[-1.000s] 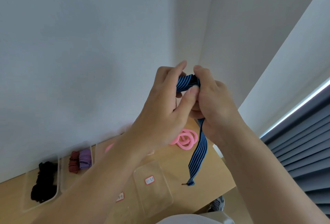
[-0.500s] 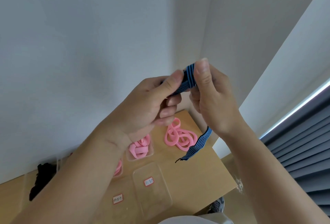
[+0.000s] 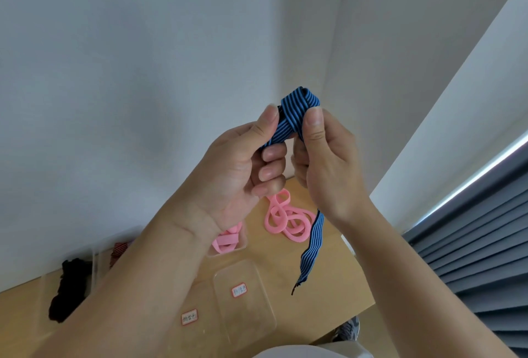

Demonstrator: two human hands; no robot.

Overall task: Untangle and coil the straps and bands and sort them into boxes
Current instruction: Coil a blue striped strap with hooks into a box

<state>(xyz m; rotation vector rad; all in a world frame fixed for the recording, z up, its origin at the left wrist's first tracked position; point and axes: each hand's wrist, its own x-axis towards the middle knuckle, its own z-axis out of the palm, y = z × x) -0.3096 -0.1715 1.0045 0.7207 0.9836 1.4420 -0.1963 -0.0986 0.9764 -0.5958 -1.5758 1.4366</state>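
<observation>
Up before the pale wall [image 3: 143, 72], the blue-and-black striped strap [image 3: 297, 112] is being held above the table [image 3: 323, 286], its top folded into a loop and its frayed tail hanging past the right wrist. The left hand [image 3: 237, 169] is pinching it between thumb and curled fingers; the right hand [image 3: 328, 163] is gripping the loop's other side, fingers curled round it. Below, tangled pink bands [image 3: 285, 220] are lying on the light wooden table, beside a clear box [image 3: 244, 243] holding another pink band [image 3: 227, 240]. A nearer clear box [image 3: 251, 326] is showing a red-edged label [image 3: 239, 290], its handwriting too small to read; a second such label [image 3: 189, 317] is sitting left of it. Black straps [image 3: 70, 289] are lying at far left. Grey blinds [image 3: 471, 257] are showing at right
</observation>
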